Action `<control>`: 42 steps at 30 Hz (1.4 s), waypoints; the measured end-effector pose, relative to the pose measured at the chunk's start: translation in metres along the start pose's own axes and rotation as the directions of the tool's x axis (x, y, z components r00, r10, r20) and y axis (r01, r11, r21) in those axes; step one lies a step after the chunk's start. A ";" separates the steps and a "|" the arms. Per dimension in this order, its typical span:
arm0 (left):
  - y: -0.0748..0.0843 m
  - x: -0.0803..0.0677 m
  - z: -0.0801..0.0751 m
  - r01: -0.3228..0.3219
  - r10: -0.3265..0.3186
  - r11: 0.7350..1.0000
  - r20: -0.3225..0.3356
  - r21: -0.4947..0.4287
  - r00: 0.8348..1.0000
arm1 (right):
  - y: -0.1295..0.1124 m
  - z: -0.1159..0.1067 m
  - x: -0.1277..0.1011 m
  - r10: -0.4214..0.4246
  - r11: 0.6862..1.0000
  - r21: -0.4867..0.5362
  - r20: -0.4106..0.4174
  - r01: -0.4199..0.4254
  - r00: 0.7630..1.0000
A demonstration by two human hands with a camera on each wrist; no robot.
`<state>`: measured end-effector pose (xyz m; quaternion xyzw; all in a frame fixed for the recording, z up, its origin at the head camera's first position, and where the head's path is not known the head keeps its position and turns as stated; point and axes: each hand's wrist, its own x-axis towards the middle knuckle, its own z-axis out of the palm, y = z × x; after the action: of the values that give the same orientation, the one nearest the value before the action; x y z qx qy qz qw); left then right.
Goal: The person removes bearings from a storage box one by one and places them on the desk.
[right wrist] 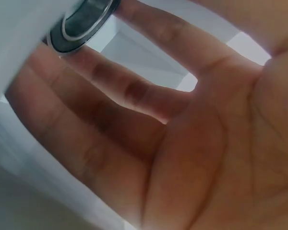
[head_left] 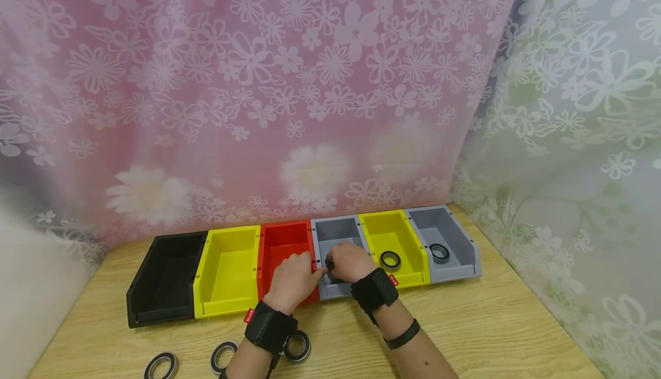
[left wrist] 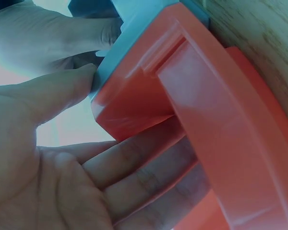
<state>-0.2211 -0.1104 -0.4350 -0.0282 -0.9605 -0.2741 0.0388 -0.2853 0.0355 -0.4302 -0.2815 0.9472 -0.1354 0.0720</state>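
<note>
Six open bins stand in a row against the curtain. My left hand (head_left: pixel 293 278) (left wrist: pixel 48 191) rests on the front right corner of the red bin (head_left: pixel 281 241) (left wrist: pixel 206 120), fingers straight along its front lip. Its thumb touches the rim of the neighbouring grey bin (head_left: pixel 338 231) (left wrist: pixel 129 38). My right hand (head_left: pixel 351 261) (right wrist: pixel 192 143) reaches into that grey bin and holds a steel ring bearing (head_left: pixel 329 265) (right wrist: pixel 81 21) at its fingertips. The inside of the bin under the hand is hidden.
A black bin (head_left: pixel 165 276) and a yellow bin (head_left: pixel 227 270) stand left of the red one. To the right, a second yellow bin (head_left: pixel 408 253) and a grey bin (head_left: pixel 462 253) each hold one bearing. Three bearings (head_left: pixel 224 356) lie on the wooden table near its front edge.
</note>
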 end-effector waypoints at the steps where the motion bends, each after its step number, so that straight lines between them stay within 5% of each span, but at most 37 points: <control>1: 0.000 0.000 0.000 0.000 0.000 1.000 -0.001 -0.001 1.000 | 0.000 0.000 0.000 -0.001 1.000 -0.003 -0.002 0.001 1.000; 28: -0.001 0.000 -0.002 -0.022 0.022 1.000 0.006 -0.002 1.000 | 0.000 0.011 0.003 0.078 0.986 -0.145 -0.053 -0.085 0.996; 42: -0.001 -0.001 -0.002 -0.021 0.021 1.000 0.009 -0.007 1.000 | 0.004 0.010 0.005 0.076 0.997 -0.007 -0.038 -0.076 0.996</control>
<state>-0.2204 -0.1126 -0.4344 -0.0395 -0.9594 -0.2769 0.0373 -0.2899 0.0339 -0.4411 -0.2429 0.9590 -0.1340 0.0581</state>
